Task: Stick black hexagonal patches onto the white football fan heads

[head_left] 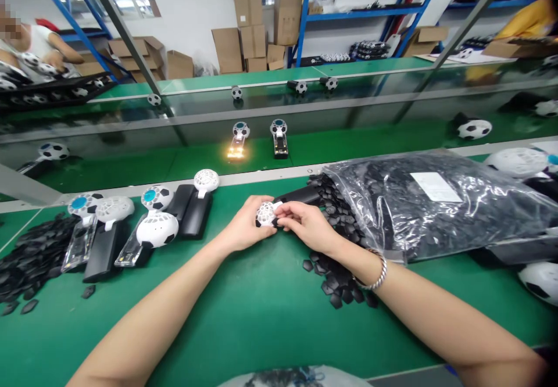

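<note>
My left hand (248, 224) is closed around the white soccer-ball head of a handheld fan (265, 215), thumb below and fingers above. The fan's black handle points away to the right, towards a pile of black pentagon pieces (340, 212). My right hand (305, 224) pinches at the right rim of the fan head; what sits between its fingertips is too small to make out. Loose black pentagons (335, 285) lie under my right forearm, which wears a silver bracelet (379, 271).
A large clear bag of black pieces (401, 201) lies at right. Several ball-headed fans (157, 230) and another pile of black pieces (35, 259) lie at left. Beyond a metal rail, fans (279, 137) rest on a green conveyor belt (340, 149). Other people work behind.
</note>
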### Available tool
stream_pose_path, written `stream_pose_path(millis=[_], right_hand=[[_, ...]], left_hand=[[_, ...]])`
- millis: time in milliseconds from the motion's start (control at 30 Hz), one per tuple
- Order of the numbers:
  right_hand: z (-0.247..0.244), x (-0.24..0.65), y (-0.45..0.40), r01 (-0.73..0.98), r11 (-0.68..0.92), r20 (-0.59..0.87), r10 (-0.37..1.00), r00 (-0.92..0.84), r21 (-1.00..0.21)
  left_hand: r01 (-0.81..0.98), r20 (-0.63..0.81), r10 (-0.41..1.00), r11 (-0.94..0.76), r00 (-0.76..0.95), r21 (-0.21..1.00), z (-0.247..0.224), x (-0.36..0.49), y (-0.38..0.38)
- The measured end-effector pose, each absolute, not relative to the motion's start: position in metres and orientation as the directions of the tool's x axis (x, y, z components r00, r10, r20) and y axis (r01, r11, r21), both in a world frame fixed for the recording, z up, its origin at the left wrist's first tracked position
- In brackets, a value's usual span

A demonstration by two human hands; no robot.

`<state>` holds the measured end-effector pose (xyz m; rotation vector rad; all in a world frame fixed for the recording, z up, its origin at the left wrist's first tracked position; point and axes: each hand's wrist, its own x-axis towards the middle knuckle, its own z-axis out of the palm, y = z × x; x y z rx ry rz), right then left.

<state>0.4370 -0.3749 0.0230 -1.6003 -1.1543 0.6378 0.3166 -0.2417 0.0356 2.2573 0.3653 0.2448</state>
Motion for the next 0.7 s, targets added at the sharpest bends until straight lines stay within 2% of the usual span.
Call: stream_pose_path(millis=[200, 433, 700], right_hand=[[0.025, 0.428, -0.373, 0.405, -0.004, 0.2, 0.864, 0.461, -0.914], [0.024, 0.431, -0.37, 0.368, -0.021, 0.193, 0.824, 0.533, -0.929], [0.024, 0.435, -0.364, 0.399, -0.031, 0.181, 0.856, 0.483, -0.916]], left_hand=[[0.175, 0.065, 0.344, -0.622, 0.937, 0.763, 0.038, 0.318, -0.243], [0.184, 0.063, 0.365, -0.603, 0.929, 0.776, 0.038, 0.318, -0.244], [0.181, 0.108, 0.462, -0.537, 0.88, 0.824, 0.026, 0.322, -0.252]])
